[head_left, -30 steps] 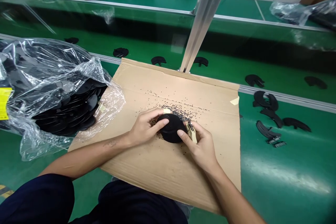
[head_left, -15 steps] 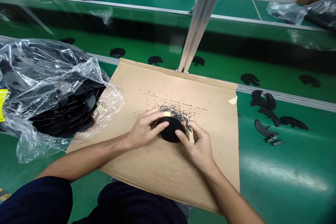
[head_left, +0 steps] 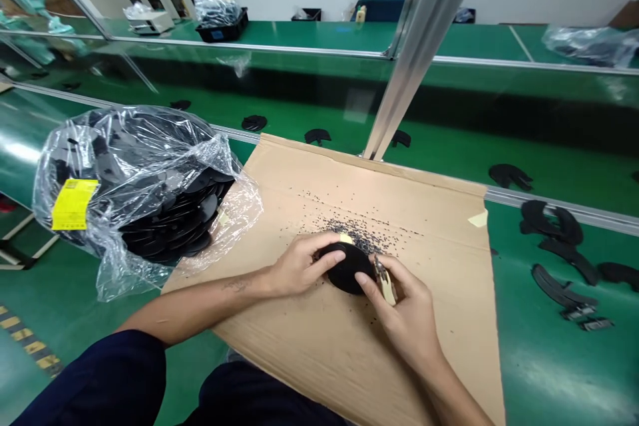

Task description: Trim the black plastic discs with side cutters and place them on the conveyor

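Note:
A flat black round plastic disc (head_left: 351,269) is held above the cardboard sheet (head_left: 299,353). My left hand (head_left: 304,265) grips its left edge, thumb on top, with yellow tape round the index fingertip. On the other side, my right hand (head_left: 407,296) pinches the disc's right edge with thumb and fingers. Small cutting pliers with cream handles (head_left: 387,285) are tucked in that same hand, their metal jaws by the disc's edge. Just beyond the disc, many tiny black offcuts (head_left: 369,233) lie scattered on the cardboard.
At left, a clear plastic bag (head_left: 134,146) with a yellow label spills a pile of black discs (head_left: 170,229). A slanted metal post (head_left: 409,66) rises behind the cardboard. Curved black parts (head_left: 552,221) lie on the green table at right, with more along the belt behind.
The camera view has shifted left and up, so the scene sits lower and farther right. Both hands keep their hold on the disc, with the pliers still in my right hand.

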Demonstrator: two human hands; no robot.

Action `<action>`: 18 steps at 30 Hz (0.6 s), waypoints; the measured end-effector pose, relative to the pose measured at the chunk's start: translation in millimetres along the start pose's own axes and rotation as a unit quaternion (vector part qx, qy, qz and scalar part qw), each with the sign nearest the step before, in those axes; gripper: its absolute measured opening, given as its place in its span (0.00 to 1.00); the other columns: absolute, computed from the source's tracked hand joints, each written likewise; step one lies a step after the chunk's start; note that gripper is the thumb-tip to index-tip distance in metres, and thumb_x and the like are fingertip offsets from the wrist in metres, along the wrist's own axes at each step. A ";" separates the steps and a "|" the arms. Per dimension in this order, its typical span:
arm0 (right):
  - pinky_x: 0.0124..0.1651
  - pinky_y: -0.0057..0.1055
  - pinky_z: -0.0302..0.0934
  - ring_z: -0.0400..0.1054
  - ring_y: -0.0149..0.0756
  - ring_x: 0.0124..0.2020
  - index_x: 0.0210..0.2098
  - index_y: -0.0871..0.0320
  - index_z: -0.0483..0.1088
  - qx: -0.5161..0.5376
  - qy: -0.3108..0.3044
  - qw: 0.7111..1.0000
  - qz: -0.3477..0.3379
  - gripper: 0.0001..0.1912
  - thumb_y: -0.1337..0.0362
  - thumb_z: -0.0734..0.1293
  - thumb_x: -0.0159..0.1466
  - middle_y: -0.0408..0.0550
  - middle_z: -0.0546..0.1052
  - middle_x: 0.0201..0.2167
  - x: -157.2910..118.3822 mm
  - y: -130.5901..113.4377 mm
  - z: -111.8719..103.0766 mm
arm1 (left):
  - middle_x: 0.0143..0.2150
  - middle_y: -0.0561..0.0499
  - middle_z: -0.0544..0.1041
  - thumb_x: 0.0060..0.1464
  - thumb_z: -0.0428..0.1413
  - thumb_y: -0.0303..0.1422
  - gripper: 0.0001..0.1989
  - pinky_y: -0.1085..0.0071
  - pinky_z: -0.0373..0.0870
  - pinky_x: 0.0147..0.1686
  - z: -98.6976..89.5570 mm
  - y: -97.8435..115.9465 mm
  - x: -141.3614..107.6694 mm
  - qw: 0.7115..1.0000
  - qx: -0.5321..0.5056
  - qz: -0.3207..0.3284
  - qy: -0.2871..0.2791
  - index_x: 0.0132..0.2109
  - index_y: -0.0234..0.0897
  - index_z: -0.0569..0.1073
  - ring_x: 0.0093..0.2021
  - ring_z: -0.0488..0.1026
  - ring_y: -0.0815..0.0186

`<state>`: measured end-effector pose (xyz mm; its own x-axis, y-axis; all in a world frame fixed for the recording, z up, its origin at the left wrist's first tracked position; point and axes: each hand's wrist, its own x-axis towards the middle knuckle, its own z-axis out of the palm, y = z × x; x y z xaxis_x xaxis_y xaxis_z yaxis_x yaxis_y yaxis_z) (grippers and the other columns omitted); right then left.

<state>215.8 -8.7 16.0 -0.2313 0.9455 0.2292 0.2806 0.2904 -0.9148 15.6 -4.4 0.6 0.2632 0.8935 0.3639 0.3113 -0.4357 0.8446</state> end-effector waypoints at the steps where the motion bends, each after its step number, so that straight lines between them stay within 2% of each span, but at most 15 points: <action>1: 0.41 0.34 0.70 0.75 0.41 0.38 0.43 0.54 0.74 -0.022 0.007 0.999 -0.026 0.11 0.56 0.70 0.64 0.48 0.80 0.37 0.6 -0.1 -0.8 | 0.42 0.43 0.81 0.67 0.52 0.34 0.12 0.67 0.78 0.43 -0.5 0.4 0.5 0.999 0.022 0.030 0.001 0.50 0.33 0.74 0.42 0.79 0.63; 3: 0.41 0.34 0.69 0.74 0.40 0.38 0.43 0.54 0.74 -0.060 0.008 0.995 -0.078 0.08 0.62 0.70 0.65 0.49 0.79 0.38 1.6 -1.1 -2.5 | 0.41 0.43 0.80 0.67 0.52 0.32 0.11 0.66 0.78 0.42 -0.5 0.9 0.4 0.993 0.070 0.099 -0.001 0.51 0.32 0.74 0.40 0.78 0.64; 6: 0.35 0.32 0.67 0.72 0.37 0.33 0.41 0.54 0.72 -0.087 -0.017 0.988 -0.130 0.06 0.69 0.67 0.65 0.48 0.77 0.33 0.8 -2.8 -4.0 | 0.41 0.42 0.80 0.66 0.52 0.29 0.12 0.67 0.79 0.39 1.0 0.7 -1.6 0.977 0.114 0.181 -0.006 0.54 0.30 0.72 0.40 0.78 0.64; 8: 0.34 0.32 0.66 0.72 0.36 0.32 0.40 0.55 0.71 -0.093 -0.026 0.984 -0.150 0.07 0.73 0.65 0.65 0.48 0.77 0.33 -1.0 -3.3 -3.9 | 0.42 0.42 0.80 0.66 0.53 0.29 0.14 0.66 0.79 0.40 1.2 0.5 -2.7 0.977 0.110 0.181 0.005 0.56 0.31 0.71 0.40 0.78 0.63; 12: 0.36 0.34 0.68 0.73 0.39 0.36 0.41 0.56 0.71 -0.105 -0.028 0.975 -0.195 0.10 0.75 0.65 0.64 0.51 0.77 0.35 -3.8 -3.4 -3.9 | 0.41 0.43 0.80 0.63 0.57 0.34 0.15 0.67 0.79 0.39 -2.9 1.5 -1.8 0.992 0.043 0.117 0.003 0.55 0.32 0.73 0.39 0.78 0.64; 18: 0.36 0.36 0.69 0.73 0.39 0.35 0.42 0.56 0.71 -0.114 -0.023 0.962 -0.248 0.12 0.77 0.64 0.63 0.52 0.78 0.35 -2.9 -3.7 -5.1 | 0.41 0.43 0.79 0.63 0.59 0.35 0.15 0.66 0.78 0.39 -6.2 2.6 0.7 0.988 -0.009 0.151 -0.009 0.53 0.33 0.75 0.41 0.77 0.64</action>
<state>220.2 -11.8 20.5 -0.4285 0.6769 0.5985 0.3213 0.7333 -0.5992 10.9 -4.2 5.6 0.3576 0.7210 0.5935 0.2002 -0.6799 0.7054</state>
